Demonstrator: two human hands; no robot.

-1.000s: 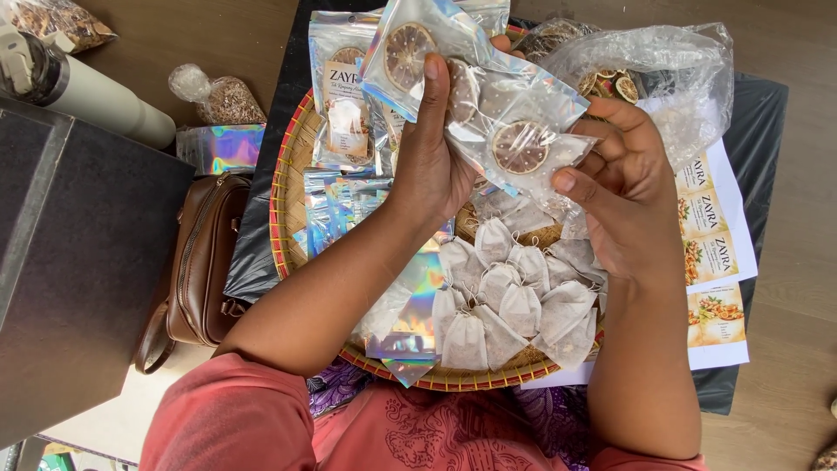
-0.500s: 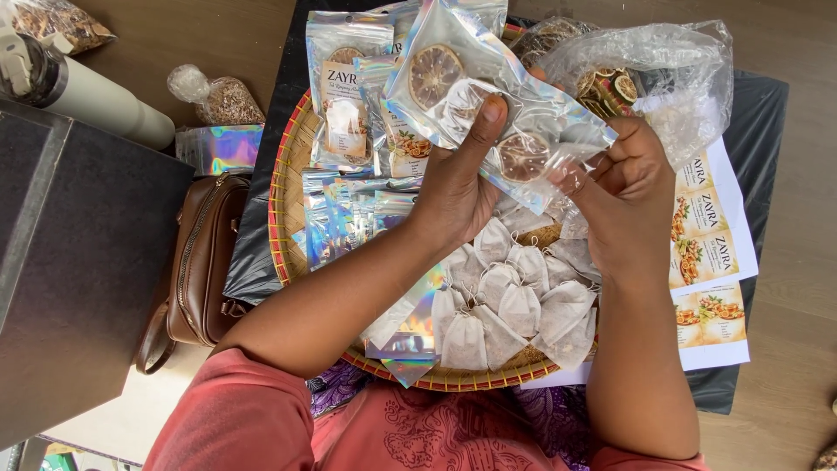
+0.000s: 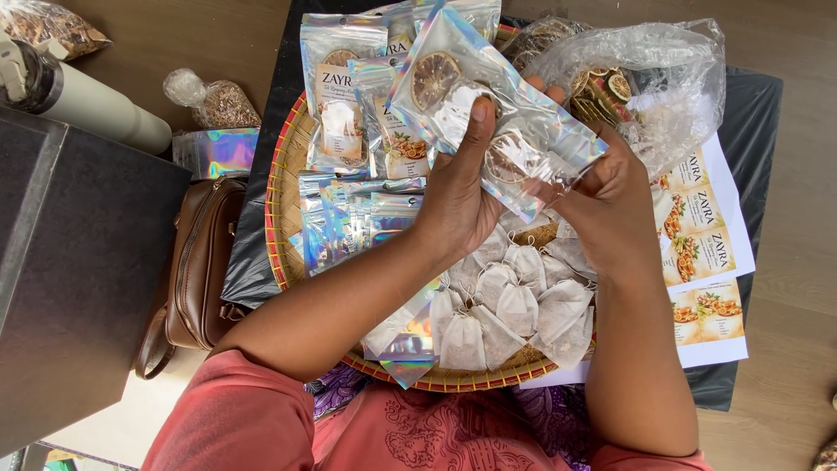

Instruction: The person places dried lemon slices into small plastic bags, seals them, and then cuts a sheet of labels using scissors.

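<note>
My left hand point(image 3: 458, 205) grips a clear, shiny pouch point(image 3: 488, 105) from below, thumb pressed flat on its front, while my right hand point(image 3: 602, 196) pinches the pouch's lower right edge between thumb and fingers. I hold the pouch up over the woven tray point(image 3: 283, 174), above everything lying in it. Inside the pouch I see a dried citrus slice point(image 3: 436, 78) near the top, a second slice lower down near my right fingers, and a white tea bag between them. Right under my wrists lies a heap of white tea bags point(image 3: 514, 301) in the tray. To the left of my left forearm sit flat holographic pouches point(image 3: 349, 218), and at the far side of the tray stand filled, labelled pouches point(image 3: 340, 96). Behind my right hand a crumpled clear plastic bag point(image 3: 663, 78) holds more dried slices. Printed label sheets point(image 3: 706, 262) lie beside the tray on my right. On my left, a brown handbag point(image 3: 200, 262) rests against a dark box point(image 3: 78, 279), with a pale flask point(image 3: 87, 100) and a small tied bag of dried bits point(image 3: 218, 100) beyond.
</note>
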